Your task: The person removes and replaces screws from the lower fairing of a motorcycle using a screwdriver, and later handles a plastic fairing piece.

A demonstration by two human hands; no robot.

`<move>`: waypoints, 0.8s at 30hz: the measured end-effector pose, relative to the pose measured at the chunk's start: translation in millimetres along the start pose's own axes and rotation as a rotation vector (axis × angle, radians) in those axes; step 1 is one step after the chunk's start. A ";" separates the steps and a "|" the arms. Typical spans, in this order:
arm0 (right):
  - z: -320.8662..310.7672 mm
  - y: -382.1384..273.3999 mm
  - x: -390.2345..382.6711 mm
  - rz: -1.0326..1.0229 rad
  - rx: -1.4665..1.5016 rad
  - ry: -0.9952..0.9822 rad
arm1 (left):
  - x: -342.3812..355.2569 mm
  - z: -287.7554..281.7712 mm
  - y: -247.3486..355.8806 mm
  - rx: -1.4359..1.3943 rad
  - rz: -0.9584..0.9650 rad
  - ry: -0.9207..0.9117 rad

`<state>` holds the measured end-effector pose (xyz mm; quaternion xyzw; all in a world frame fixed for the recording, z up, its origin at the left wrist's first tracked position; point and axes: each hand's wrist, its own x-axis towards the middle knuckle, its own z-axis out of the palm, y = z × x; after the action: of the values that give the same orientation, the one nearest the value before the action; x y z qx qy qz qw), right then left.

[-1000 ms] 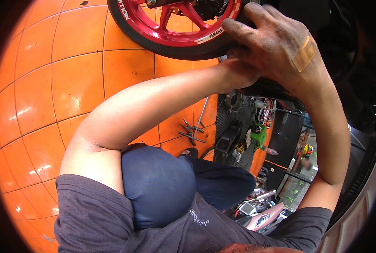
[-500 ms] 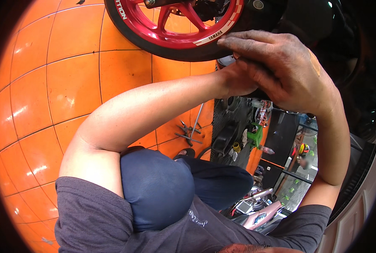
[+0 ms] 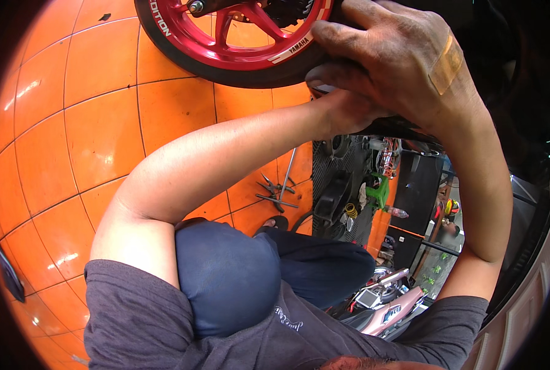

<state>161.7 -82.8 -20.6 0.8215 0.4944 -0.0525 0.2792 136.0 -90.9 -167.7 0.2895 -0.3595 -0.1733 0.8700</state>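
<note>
My right hand (image 3: 393, 58) overlaps my left hand (image 3: 356, 114); I can't tell their grip, and crowding could scrape them on the wheel (image 3: 232, 55)

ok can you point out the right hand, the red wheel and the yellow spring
Right hand (image 3: 389, 58): head view, on the back of the hand.
Red wheel (image 3: 228, 57): head view, on the lower part of its rim.
Yellow spring (image 3: 350, 211): head view, on the middle of its coils.
</note>
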 end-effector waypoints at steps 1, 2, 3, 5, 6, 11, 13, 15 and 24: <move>2.3 -0.3 -1.0 -0.019 -0.019 0.052 | 3.2 9.6 -6.4 0.068 0.130 0.104; -0.2 -3.9 -0.1 -0.005 0.103 0.090 | 6.2 17.7 -10.8 0.153 0.255 0.224; 0.3 -3.0 -1.7 0.022 0.216 0.009 | 11.0 15.6 -17.8 0.058 0.250 0.182; 0.4 1.3 -10.1 0.087 0.434 -0.156 | 22.1 14.2 -32.6 -0.139 0.229 0.097; -2.8 -0.9 -5.9 0.045 0.296 -0.081 | 33.7 14.0 -45.2 -0.373 0.141 -0.030; 5.1 1.2 -3.7 -0.013 0.108 0.100 | 31.5 16.6 -77.2 0.377 0.321 -0.023; 2.7 1.5 -4.2 0.064 0.446 -0.052 | 23.4 12.9 -76.8 0.409 0.209 0.045; -1.1 3.2 -6.4 0.077 0.239 -0.064 | 5.9 22.5 -68.8 0.431 0.093 0.120; -3.9 -2.6 -6.4 0.064 0.123 0.025 | -51.6 -4.8 -90.2 0.297 -0.761 0.287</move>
<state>155.5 -84.9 -16.1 0.8529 0.4673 -0.0637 0.2238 95.8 -132.4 -254.2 0.5448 -0.1233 -0.3862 0.7341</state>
